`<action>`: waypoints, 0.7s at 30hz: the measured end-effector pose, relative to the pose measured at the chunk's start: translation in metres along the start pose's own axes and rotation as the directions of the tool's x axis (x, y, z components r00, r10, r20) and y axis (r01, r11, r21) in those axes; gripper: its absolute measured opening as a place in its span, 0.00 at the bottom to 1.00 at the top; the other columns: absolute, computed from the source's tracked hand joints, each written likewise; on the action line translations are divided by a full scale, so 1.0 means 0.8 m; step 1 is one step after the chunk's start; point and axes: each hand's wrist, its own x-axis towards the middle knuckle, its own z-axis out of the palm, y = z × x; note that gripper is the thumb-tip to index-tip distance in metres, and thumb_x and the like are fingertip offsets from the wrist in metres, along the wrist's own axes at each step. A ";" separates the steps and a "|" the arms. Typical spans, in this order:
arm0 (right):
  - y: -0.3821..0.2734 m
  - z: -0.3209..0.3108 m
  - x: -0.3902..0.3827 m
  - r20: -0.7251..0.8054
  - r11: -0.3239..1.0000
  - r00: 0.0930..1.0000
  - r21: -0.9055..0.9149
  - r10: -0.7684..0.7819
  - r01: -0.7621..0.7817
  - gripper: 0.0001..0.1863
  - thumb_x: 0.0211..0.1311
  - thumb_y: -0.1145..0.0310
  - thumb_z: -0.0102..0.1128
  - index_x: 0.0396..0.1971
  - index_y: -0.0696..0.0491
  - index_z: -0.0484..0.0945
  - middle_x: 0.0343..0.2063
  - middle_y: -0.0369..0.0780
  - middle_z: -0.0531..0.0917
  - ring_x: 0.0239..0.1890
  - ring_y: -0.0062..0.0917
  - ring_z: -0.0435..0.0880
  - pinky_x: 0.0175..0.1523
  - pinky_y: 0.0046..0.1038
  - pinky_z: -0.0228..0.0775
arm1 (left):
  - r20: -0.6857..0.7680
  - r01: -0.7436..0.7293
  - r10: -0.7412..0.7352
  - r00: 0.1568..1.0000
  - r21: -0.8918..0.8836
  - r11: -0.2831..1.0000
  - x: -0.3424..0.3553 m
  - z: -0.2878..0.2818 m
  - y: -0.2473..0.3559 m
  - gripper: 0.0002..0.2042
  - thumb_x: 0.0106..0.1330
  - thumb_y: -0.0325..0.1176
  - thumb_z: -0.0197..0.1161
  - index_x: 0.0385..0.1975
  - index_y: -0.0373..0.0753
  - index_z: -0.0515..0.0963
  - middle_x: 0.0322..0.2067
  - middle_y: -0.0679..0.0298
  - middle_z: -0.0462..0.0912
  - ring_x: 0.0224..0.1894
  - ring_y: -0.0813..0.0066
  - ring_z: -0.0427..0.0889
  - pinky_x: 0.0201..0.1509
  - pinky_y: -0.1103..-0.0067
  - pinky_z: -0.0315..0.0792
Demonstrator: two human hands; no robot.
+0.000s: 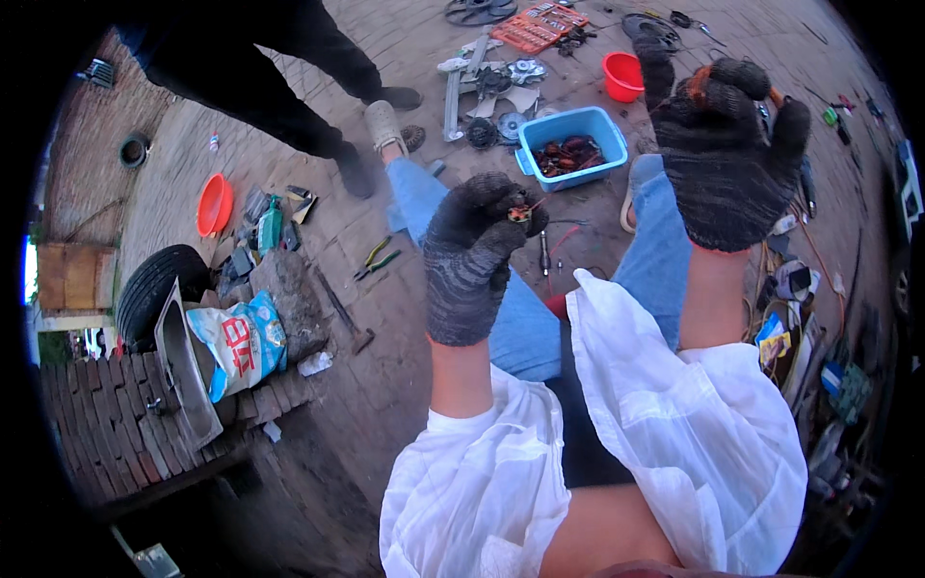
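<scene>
My left hand, in a dark knitted work glove, is raised over my left knee. Its thumb and fingers pinch a small greenish-red part with a thin wire sticking out. Higher, over my right knee, my right hand wears the same kind of glove. Its middle fingers are curled, one finger points up and the thumb stands out to the side. Bits of orange show between the curled fingers; what they belong to is mostly hidden. Beyond my hands, a blue plastic basin holds dark reddish-brown pieces.
A person in dark trousers stands ahead left. Pliers and a hammer lie on the paving. Red bowls, an orange tool case, metal parts, a tyre and a printed bag are around. Cables and tools clutter the right.
</scene>
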 end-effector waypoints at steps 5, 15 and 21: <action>0.012 -0.009 -0.011 0.722 0.965 0.683 -0.244 0.114 0.098 0.17 0.56 0.55 0.56 0.39 0.52 0.76 0.33 0.39 0.80 0.37 0.26 0.79 0.66 0.41 0.44 | -0.127 -0.190 0.240 0.962 0.313 0.931 0.002 -0.002 -0.002 0.20 0.51 0.15 0.61 0.46 0.33 0.71 0.40 0.58 0.77 0.42 0.71 0.78 0.48 0.78 0.73; -0.036 -0.040 -0.129 0.398 0.737 0.747 -0.653 0.532 -0.177 0.20 0.56 0.54 0.55 0.36 0.58 0.76 0.36 0.39 0.79 0.39 0.28 0.79 0.55 0.41 0.65 | -0.157 -0.106 0.035 0.987 -0.469 0.877 0.006 -0.027 0.012 0.17 0.61 0.19 0.52 0.50 0.33 0.69 0.47 0.55 0.74 0.50 0.64 0.74 0.58 0.74 0.69; -0.011 -0.020 -0.049 -0.028 0.989 0.989 0.012 -0.148 0.149 0.46 0.48 0.44 0.58 0.59 0.63 0.55 0.60 0.49 0.60 0.64 0.32 0.56 0.70 0.42 0.23 | -0.052 -0.097 0.089 0.995 -0.207 0.974 0.006 0.002 -0.009 0.19 0.58 0.18 0.54 0.51 0.35 0.68 0.47 0.53 0.74 0.50 0.61 0.75 0.55 0.67 0.71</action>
